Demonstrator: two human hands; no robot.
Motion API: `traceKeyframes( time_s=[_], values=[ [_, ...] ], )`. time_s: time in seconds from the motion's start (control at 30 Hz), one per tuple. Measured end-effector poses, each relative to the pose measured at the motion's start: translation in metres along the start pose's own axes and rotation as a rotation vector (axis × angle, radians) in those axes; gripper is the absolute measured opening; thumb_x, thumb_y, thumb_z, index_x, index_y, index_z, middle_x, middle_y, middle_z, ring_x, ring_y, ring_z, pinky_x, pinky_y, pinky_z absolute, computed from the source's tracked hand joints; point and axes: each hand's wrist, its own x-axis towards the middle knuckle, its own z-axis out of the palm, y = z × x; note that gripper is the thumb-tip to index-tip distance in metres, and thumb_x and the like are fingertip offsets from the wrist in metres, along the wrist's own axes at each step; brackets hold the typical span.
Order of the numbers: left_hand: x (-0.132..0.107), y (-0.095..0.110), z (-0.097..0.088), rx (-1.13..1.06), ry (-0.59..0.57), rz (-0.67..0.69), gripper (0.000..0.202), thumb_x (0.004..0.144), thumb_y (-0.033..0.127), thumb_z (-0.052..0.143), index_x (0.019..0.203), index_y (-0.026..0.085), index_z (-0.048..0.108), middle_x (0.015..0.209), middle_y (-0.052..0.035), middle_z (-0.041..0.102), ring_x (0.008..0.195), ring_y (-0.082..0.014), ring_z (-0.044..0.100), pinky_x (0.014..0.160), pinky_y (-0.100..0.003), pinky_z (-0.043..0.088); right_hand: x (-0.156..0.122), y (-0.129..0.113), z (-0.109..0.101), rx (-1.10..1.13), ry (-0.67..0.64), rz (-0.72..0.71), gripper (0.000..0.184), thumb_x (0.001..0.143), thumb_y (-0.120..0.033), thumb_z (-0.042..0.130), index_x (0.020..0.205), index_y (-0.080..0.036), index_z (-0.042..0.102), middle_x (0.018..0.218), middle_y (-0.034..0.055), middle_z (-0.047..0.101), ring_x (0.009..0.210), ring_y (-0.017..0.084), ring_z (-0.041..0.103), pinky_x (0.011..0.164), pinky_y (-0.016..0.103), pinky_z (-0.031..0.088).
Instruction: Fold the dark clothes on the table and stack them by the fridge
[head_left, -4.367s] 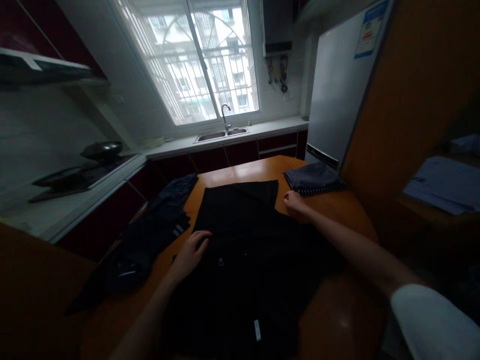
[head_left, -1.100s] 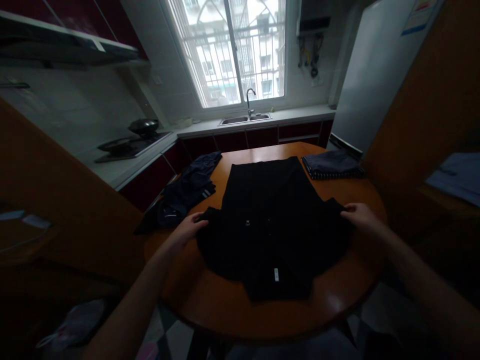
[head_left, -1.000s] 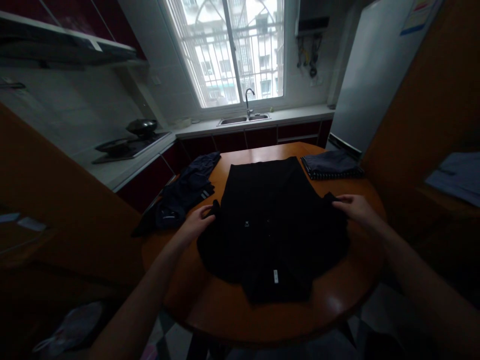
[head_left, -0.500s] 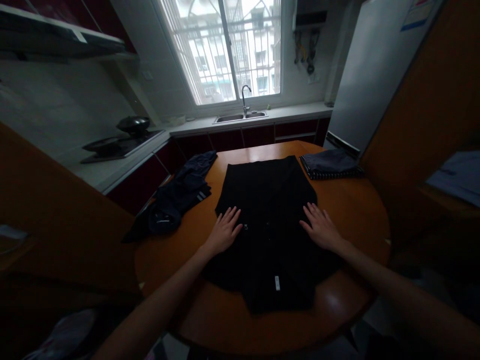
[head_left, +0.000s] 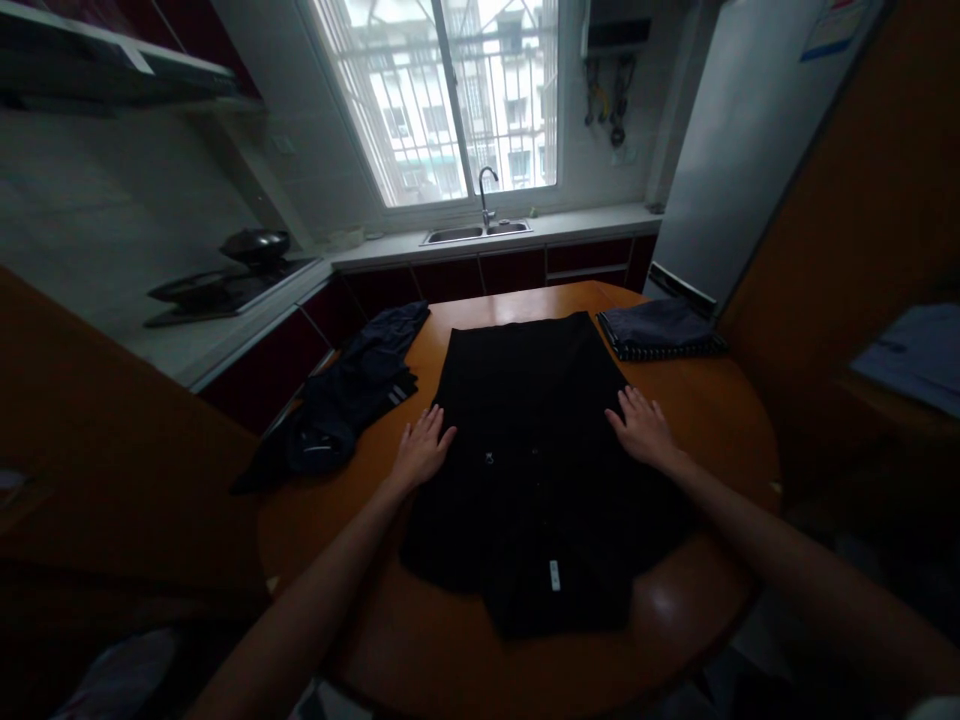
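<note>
- left hand (head_left: 422, 450) has moved outward since half a second ago, from the chest of the black shirt (head_left: 525, 390) to its left edge; right hand (head_left: 643, 428) moved slightly toward the hem.
- both hands are wide, palms down, the right one at the shirt's right edge.
- black shirt lies flat on the bench (head_left: 712, 400), collar toward the person.
- dark blue clothing (head_left: 367, 370) lies left of the shirt, folded clothes (head_left: 664, 325) right of its far end.

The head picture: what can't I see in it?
In the head view:
White label: writing too small.
Chest logo: too small and blurred.
Black shirt: underside hidden against the table.
Fridge: top cut off by the upper edge.
Left hand and right hand: palms hidden beneath their backs.
</note>
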Motion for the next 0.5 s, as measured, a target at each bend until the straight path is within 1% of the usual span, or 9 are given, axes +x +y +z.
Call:
traceKeyframes(
  time_s=[0.07, 0.1, 0.13, 0.2, 0.27, 0.3, 0.37, 0.43, 0.5],
  values=[
    [-0.003, 0.003, -0.003, -0.005, 0.0, -0.048, 0.061, 0.103, 0.046, 0.03, 0.156, 0.016, 0.033, 0.164, -0.0147, 0.027, 0.153, -0.0304, 0.019, 0.121, -0.06, 0.013, -0.002, 0.004, -0.002, -0.005, 0.024, 0.046, 0.073, 0.101, -0.055, 0.025, 0.153, -0.005, 0.036, 0.162, 0.0208, 0.028, 0.152, 0.032, 0.023, 0.122, 0.053, 0.018],
    [-0.006, 0.006, -0.005, -0.005, 0.024, -0.045, 0.06, 0.103, 0.044, 0.03, 0.156, 0.016, 0.033, 0.164, -0.0153, 0.026, 0.153, -0.0309, 0.019, 0.121, -0.061, 0.013, -0.005, 0.003, -0.004, -0.01, 0.052, 0.055, 0.073, 0.101, -0.054, 0.026, 0.154, -0.004, 0.034, 0.163, 0.0215, 0.027, 0.152, 0.033, 0.022, 0.121, 0.054, 0.018],
    [-0.009, 0.009, -0.006, -0.003, 0.055, -0.009, 0.06, 0.103, 0.043, 0.031, 0.157, 0.015, 0.032, 0.164, -0.0154, 0.025, 0.153, -0.0308, 0.017, 0.121, -0.06, 0.013, -0.007, 0.0, -0.006, -0.017, 0.089, 0.044, 0.072, 0.101, -0.053, 0.027, 0.154, -0.005, 0.033, 0.163, 0.0216, 0.026, 0.153, 0.033, 0.02, 0.121, 0.056, 0.017],
    [-0.015, 0.019, -0.007, 0.004, 0.093, 0.145, 0.061, 0.103, 0.043, 0.033, 0.158, 0.017, 0.03, 0.166, -0.0129, 0.023, 0.154, -0.0291, 0.015, 0.123, -0.057, 0.012, -0.013, -0.008, -0.01, -0.023, 0.15, -0.049, 0.068, 0.101, -0.049, 0.029, 0.156, -0.008, 0.031, 0.165, 0.0191, 0.022, 0.154, 0.032, 0.015, 0.122, 0.057, 0.014],
    [-0.021, 0.027, -0.006, 0.003, 0.044, 0.298, 0.06, 0.103, 0.044, 0.034, 0.158, 0.02, 0.029, 0.166, -0.0091, 0.023, 0.154, -0.027, 0.015, 0.123, -0.054, 0.013, -0.02, -0.016, -0.009, -0.009, 0.123, -0.192, 0.065, 0.101, -0.046, 0.03, 0.157, -0.012, 0.031, 0.166, 0.0145, 0.022, 0.154, 0.028, 0.015, 0.123, 0.054, 0.015],
    [-0.024, 0.03, -0.006, -0.001, 0.005, 0.33, 0.06, 0.104, 0.045, 0.034, 0.158, 0.021, 0.029, 0.166, -0.0082, 0.024, 0.154, -0.0268, 0.015, 0.123, -0.054, 0.014, -0.023, -0.019, -0.008, 0.002, 0.081, -0.247, 0.064, 0.101, -0.046, 0.031, 0.157, -0.014, 0.032, 0.166, 0.0131, 0.024, 0.154, 0.027, 0.016, 0.123, 0.053, 0.017],
    [-0.029, 0.033, -0.006, -0.009, -0.054, 0.32, 0.059, 0.104, 0.046, 0.034, 0.158, 0.021, 0.031, 0.165, -0.009, 0.024, 0.154, -0.0281, 0.016, 0.123, -0.056, 0.015, -0.03, -0.019, -0.006, 0.022, 0.009, -0.277, 0.063, 0.101, -0.046, 0.033, 0.156, -0.015, 0.034, 0.164, 0.0135, 0.027, 0.153, 0.028, 0.02, 0.122, 0.053, 0.02],
    [-0.039, 0.033, -0.011, -0.031, -0.082, 0.326, 0.058, 0.105, 0.043, 0.034, 0.158, 0.02, 0.03, 0.166, -0.0103, 0.023, 0.154, -0.0289, 0.015, 0.123, -0.057, 0.015, -0.04, -0.013, -0.008, 0.051, 0.0, -0.265, 0.063, 0.101, -0.045, 0.035, 0.156, -0.014, 0.034, 0.163, 0.0153, 0.029, 0.153, 0.029, 0.022, 0.121, 0.054, 0.022],
    [-0.057, 0.031, -0.021, -0.08, -0.109, 0.408, 0.056, 0.105, 0.04, 0.035, 0.158, 0.022, 0.029, 0.166, -0.0096, 0.022, 0.154, -0.028, 0.015, 0.123, -0.057, 0.015, -0.058, -0.003, -0.018, 0.104, 0.004, -0.326, 0.061, 0.101, -0.043, 0.037, 0.157, -0.018, 0.033, 0.163, 0.0141, 0.03, 0.152, 0.028, 0.022, 0.121, 0.056, 0.022]
  ],
)
